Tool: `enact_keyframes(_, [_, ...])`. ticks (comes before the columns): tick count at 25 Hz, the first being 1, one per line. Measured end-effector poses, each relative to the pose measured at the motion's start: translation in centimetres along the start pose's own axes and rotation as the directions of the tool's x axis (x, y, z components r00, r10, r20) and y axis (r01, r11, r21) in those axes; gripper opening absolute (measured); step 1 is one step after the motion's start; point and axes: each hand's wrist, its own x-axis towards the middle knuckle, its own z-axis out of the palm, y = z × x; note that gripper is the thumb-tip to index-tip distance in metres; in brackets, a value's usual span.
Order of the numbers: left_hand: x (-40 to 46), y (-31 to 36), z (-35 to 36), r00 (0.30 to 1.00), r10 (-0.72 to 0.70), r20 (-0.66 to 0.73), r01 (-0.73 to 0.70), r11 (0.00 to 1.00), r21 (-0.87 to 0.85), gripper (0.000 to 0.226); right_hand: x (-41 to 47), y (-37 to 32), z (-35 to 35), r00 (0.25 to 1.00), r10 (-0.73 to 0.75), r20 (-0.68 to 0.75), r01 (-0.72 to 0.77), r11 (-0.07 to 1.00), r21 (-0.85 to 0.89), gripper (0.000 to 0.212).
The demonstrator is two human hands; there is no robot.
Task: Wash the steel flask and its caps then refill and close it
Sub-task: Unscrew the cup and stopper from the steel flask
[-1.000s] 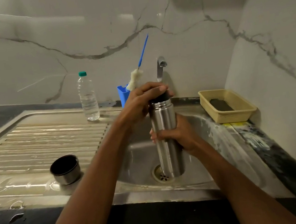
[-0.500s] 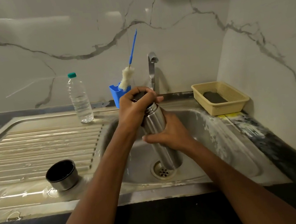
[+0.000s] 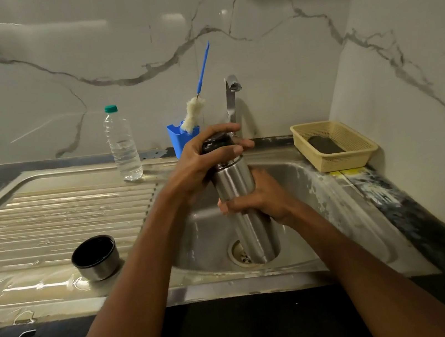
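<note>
The steel flask [image 3: 237, 183] is held over the sink basin [image 3: 299, 182], tilted with its top leaning left. My right hand [image 3: 261, 197] grips its middle from the right. My left hand [image 3: 202, 159] wraps around the black inner cap [image 3: 215, 140] on the flask's mouth, fingers curled over it. The steel outer cap [image 3: 95, 258], black inside, stands mouth up on the wet draining board at the left. The flask's base hangs just above the drain [image 3: 239, 254].
A tap [image 3: 231, 94] rises behind the flask. A blue holder [image 3: 178, 138] with a bottle brush [image 3: 191, 110] stands left of it. A clear water bottle [image 3: 122, 145] stands on the draining board [image 3: 57, 217]. A beige basket [image 3: 334, 144] with a dark scrubber sits at the right.
The flask has gone from upright to tilted with its top toward the left. Both hands keep their grip, the left one shifting around the cap.
</note>
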Motion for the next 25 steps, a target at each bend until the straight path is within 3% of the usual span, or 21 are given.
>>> enact_keyframes(2, [0.0, -0.7, 0.7, 0.983, 0.082, -0.166, -0.065, 0.993, 0.101, 0.040, 0.3, 0.1, 0.6, 1.000, -0.004, -0.028, 0.003, 0.999, -0.032, 0.068])
enact_keyframes(4, [0.3, -1.4, 1.9, 0.915, 0.193, -0.355, -0.105, 0.962, 0.253, 0.032, 0.5, 0.2, 1.3, 0.985, -0.046, -0.165, 0.016, 0.984, -0.176, 0.075])
enact_keyframes(6, [0.5, -1.8, 2.4, 0.901, 0.167, -0.401, -0.054, 0.959, 0.278, 0.035, 0.6, 0.3, 1.1, 0.959, -0.080, -0.272, 0.010, 0.968, -0.251, 0.079])
enact_keyframes(9, [0.7, -1.2, 1.7, 0.964, -0.049, -0.261, 0.060, 0.998, 0.034, 0.035, 0.5, 0.9, 0.1, 0.953, -0.078, -0.294, 0.002, 0.968, -0.252, 0.078])
enact_keyframes(11, [0.6, -0.8, 1.3, 0.979, -0.046, -0.198, 0.034, 0.997, -0.064, 0.038, 0.5, 0.9, -0.3, 0.964, -0.075, -0.257, 0.016, 0.974, -0.224, 0.076])
enact_keyframes(14, [0.3, -0.6, 1.1, 0.965, 0.035, -0.261, -0.037, 0.999, 0.000, 0.044, 0.4, 0.6, -0.2, 0.976, -0.078, -0.202, 0.051, 0.989, -0.136, 0.072])
enact_keyframes(17, [0.1, -0.8, 1.1, 0.953, 0.002, -0.302, 0.010, 0.999, 0.038, 0.057, 0.5, 0.7, 0.5, 0.988, -0.079, -0.132, 0.057, 0.985, -0.164, 0.071])
enact_keyframes(19, [0.2, -0.7, 0.9, 0.968, -0.054, -0.243, 0.067, 0.997, 0.045, 0.060, 0.4, 0.7, 0.6, 0.989, -0.079, -0.128, 0.058, 0.985, -0.160, 0.070])
enact_keyframes(23, [0.3, 0.0, -0.2, 0.998, -0.063, 0.025, 0.065, 0.996, -0.068, 0.059, 0.3, 0.4, 0.1, 0.983, -0.085, -0.160, 0.070, 0.993, -0.093, 0.063])
enact_keyframes(25, [0.1, 0.2, -0.3, 1.000, -0.026, 0.001, 0.026, 0.998, -0.056, 0.054, 0.3, 0.3, 0.2, 0.986, -0.079, -0.147, 0.076, 0.997, -0.024, 0.062])
